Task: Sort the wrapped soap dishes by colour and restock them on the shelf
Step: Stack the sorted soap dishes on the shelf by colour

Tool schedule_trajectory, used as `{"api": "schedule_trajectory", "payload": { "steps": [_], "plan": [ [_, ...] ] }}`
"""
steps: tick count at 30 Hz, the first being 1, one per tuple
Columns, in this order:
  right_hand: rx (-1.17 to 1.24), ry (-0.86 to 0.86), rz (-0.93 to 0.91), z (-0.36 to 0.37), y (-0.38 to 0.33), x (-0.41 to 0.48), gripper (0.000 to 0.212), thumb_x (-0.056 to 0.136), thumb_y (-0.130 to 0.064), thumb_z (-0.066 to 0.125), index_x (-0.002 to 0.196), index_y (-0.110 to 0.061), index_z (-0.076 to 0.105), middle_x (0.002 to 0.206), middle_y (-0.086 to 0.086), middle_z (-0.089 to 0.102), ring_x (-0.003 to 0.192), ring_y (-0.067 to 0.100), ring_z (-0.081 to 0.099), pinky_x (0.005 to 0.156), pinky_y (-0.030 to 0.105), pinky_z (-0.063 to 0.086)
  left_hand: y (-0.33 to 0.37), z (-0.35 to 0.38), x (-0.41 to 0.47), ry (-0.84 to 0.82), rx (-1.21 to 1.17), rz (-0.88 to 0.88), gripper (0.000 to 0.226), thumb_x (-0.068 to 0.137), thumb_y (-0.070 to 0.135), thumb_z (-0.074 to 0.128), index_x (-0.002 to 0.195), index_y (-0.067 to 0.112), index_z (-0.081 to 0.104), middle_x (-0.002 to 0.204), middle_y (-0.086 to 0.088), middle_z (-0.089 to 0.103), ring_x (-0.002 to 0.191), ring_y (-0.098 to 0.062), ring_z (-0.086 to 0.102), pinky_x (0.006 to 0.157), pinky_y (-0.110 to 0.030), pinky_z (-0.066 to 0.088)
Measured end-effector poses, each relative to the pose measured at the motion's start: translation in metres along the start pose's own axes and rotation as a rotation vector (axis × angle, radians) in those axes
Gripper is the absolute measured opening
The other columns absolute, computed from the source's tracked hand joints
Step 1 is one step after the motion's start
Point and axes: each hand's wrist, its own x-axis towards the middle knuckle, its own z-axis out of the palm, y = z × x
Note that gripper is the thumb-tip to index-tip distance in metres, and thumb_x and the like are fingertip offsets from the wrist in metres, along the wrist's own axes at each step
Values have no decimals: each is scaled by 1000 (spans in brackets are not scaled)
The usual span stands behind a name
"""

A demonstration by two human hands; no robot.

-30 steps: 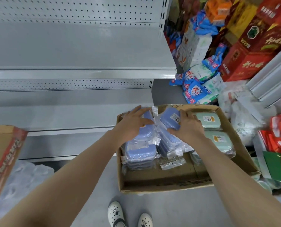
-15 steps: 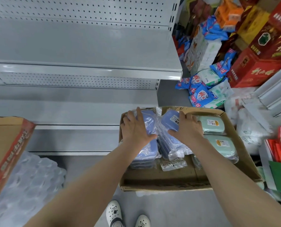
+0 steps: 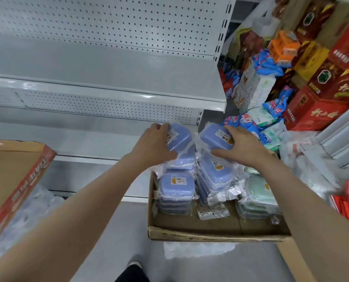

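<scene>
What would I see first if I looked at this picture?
Two hands meet in the middle: the left hand grips a wrapped blue soap dish and the right hand grips a second blue dish, over the far end of a cardboard box. Inside it sit stacked blue dishes, with pale green dishes to their right. Bright red cartons pile up at the far right.

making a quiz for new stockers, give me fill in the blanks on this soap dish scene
1. The left hand grips a ___ soap dish; the right hand grips a second dish.
2. The green dishes lie at the box's ___ side.
3. The box is made of ___.
Missing: blue; right; cardboard
</scene>
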Motion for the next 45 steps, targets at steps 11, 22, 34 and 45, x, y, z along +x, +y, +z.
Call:
{"api": "schedule_trajectory", "payload": {
  "steps": [11, 22, 34, 45],
  "plan": [
    [123, 206, -175, -90, -71, 78, 73, 81, -51, 73, 136, -12, 46, 130, 12, 54, 113, 29, 51, 91, 37, 42, -37, -138, 66, 135, 68, 144, 89, 62, 37, 68, 144, 17, 40, 132, -6, 53, 116, -25, 53, 95, -33, 44],
    [89, 218, -31, -92, -87, 251, 86, 80, -47, 76, 148, -20, 31, 142, 5, 46, 124, 26, 48, 88, 28, 36, -116, -173, 256, -4, 179, 177, 83, 77, 20, 73, 149, 19, 32, 138, -6, 47, 119, -26, 50, 89, -27, 40],
    [-118, 263, 72, -78, -79, 381, 75, 73, -44, 76, 139, -34, 42, 126, 2, 57, 116, 29, 50, 85, 35, 39, -148, -144, 408, -178, 225, 315, 74, 83, 18, 68, 148, 18, 31, 142, -3, 44, 121, -25, 49, 88, -27, 39],
    [-88, 95, 34, -66, -75, 423, 66, 76, -30, 72, 135, -33, 43, 114, -4, 55, 100, 20, 47, 81, 34, 42, -160, -99, 446, -32, 360, 478, 58, 90, 12, 53, 145, 18, 33, 143, -5, 37, 131, -29, 36, 109, -36, 28]
  ]
}}
